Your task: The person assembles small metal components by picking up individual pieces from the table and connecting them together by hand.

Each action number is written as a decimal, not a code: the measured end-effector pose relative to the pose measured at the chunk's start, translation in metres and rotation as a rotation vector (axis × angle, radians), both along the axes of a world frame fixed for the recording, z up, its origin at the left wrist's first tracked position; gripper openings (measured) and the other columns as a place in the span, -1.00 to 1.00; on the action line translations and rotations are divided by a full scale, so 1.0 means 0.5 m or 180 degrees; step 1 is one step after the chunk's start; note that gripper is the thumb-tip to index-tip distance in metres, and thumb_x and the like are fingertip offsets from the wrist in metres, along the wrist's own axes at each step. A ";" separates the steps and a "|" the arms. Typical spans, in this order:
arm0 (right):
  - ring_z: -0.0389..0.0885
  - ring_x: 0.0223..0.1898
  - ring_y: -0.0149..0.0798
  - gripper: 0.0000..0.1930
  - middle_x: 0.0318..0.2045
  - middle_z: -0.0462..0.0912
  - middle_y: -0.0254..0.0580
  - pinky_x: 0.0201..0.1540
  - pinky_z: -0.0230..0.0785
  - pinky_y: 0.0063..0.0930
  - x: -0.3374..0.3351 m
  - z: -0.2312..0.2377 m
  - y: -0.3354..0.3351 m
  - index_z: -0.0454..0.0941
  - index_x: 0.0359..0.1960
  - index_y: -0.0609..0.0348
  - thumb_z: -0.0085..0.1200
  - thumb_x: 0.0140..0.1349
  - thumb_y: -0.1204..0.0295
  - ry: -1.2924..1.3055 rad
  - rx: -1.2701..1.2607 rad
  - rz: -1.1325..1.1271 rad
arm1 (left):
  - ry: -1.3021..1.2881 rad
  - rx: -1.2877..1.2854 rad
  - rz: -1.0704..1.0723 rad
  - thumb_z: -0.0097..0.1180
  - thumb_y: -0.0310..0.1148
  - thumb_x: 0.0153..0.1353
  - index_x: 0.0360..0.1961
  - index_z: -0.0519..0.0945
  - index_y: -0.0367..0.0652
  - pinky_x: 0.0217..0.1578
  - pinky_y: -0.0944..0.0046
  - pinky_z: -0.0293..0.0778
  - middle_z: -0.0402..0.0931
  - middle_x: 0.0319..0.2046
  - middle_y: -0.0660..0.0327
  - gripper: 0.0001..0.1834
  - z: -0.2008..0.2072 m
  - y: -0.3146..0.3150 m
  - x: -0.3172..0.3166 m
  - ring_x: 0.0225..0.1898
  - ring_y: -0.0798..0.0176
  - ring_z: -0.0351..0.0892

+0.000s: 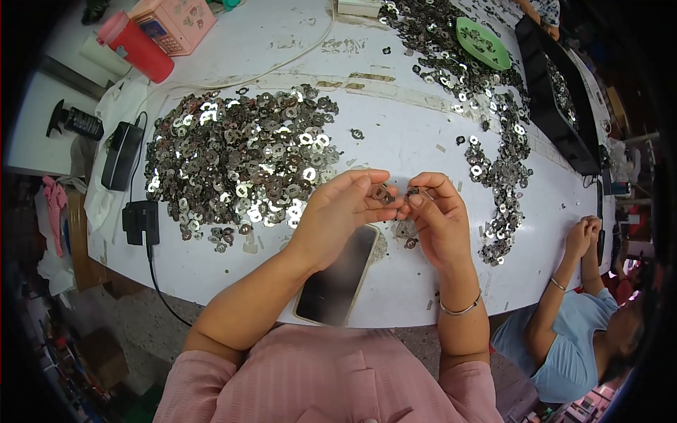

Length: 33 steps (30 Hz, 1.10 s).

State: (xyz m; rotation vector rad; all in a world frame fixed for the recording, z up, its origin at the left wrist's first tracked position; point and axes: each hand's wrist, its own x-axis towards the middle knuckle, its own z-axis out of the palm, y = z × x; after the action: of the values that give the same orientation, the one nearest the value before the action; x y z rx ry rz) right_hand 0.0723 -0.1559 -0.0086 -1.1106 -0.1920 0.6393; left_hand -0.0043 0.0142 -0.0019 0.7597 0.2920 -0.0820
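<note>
My left hand point(331, 218) is closed on a small flat metal piece point(383, 194) with a hole in it, held between thumb and fingers. Close beside it, my right hand point(443, 220) pinches a small dark metal piece point(412, 191); its exact shape is too small to make out. The fingertips of both hands nearly meet above the white table point(395, 299). A dark-screened phone point(331, 285) lies partly under my left wrist. To the left spreads a large heap of similar shiny metal pieces point(240, 151). A few small pieces lie just below my right fingers.
More metal pieces point(504, 187) run along the right, with a green plate point(483, 44) and black tray point(557, 95) beyond. Black power adapters point(141, 223), a red tumbler point(137, 48) and a pink box point(176, 25) stand left. A co-worker in blue point(571, 352) sits at right.
</note>
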 end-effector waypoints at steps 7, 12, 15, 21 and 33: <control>0.50 -0.27 -0.51 -0.78 -0.26 0.50 -0.29 -0.20 0.39 -0.65 -0.013 -0.017 0.002 0.48 -0.11 0.31 0.03 0.20 0.68 -0.1135 -0.0522 0.0003 | -0.0321 0.1140 0.0105 0.03 -0.48 0.29 -0.06 0.46 -0.32 -0.11 0.36 0.53 0.54 -0.22 0.15 -0.77 0.000 -0.021 0.000 -0.19 0.31 0.57; 0.49 -0.23 -0.51 -0.75 -0.23 0.48 -0.29 -0.16 0.37 -0.66 -0.023 -0.010 0.015 0.49 -0.12 0.33 0.05 0.14 0.73 -0.1496 -0.0615 -0.0093 | -0.0139 0.1108 -0.0027 0.00 -0.47 0.30 -0.13 0.48 -0.26 -0.13 0.36 0.51 0.54 -0.23 0.22 -0.85 -0.011 -0.011 -0.002 -0.18 0.34 0.57; 0.50 -0.23 -0.49 -0.73 -0.22 0.50 -0.26 -0.13 0.38 -0.64 -0.027 -0.001 0.014 0.48 -0.11 0.34 0.05 0.12 0.75 -0.1437 -0.0526 -0.0178 | -0.0097 0.0641 -0.0024 -0.03 -0.45 0.33 -0.15 0.49 -0.20 -0.10 0.31 0.48 0.55 -0.20 0.23 -0.88 -0.022 -0.008 -0.002 -0.17 0.35 0.57; 0.52 -0.24 -0.42 -0.75 -0.25 0.56 -0.21 -0.16 0.38 -0.58 -0.025 0.000 0.011 0.52 -0.19 0.29 0.06 0.07 0.76 -0.2023 -0.0695 -0.0497 | -0.0099 -0.0151 -0.0214 -0.08 -0.47 0.33 -0.19 0.45 -0.21 -0.09 0.27 0.49 0.50 -0.24 0.22 -0.90 -0.006 -0.010 -0.003 -0.17 0.33 0.53; 0.53 -0.32 -0.28 -0.72 -0.32 0.67 -0.21 -0.24 0.38 -0.49 -0.014 0.007 0.007 0.59 -0.26 0.20 0.14 -0.05 0.75 -0.3424 -0.1128 -0.0581 | 0.0057 0.0262 -0.0376 0.05 -0.58 0.23 -0.16 0.41 -0.29 -0.21 0.39 0.51 0.49 -0.28 0.16 -0.83 0.003 -0.021 -0.001 -0.29 0.36 0.52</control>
State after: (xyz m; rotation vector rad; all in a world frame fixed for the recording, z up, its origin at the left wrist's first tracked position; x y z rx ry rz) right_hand 0.0653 -0.1523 -0.0050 -1.7123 -0.9092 -0.1574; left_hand -0.0046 0.0036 -0.0004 0.8581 0.2687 -0.1895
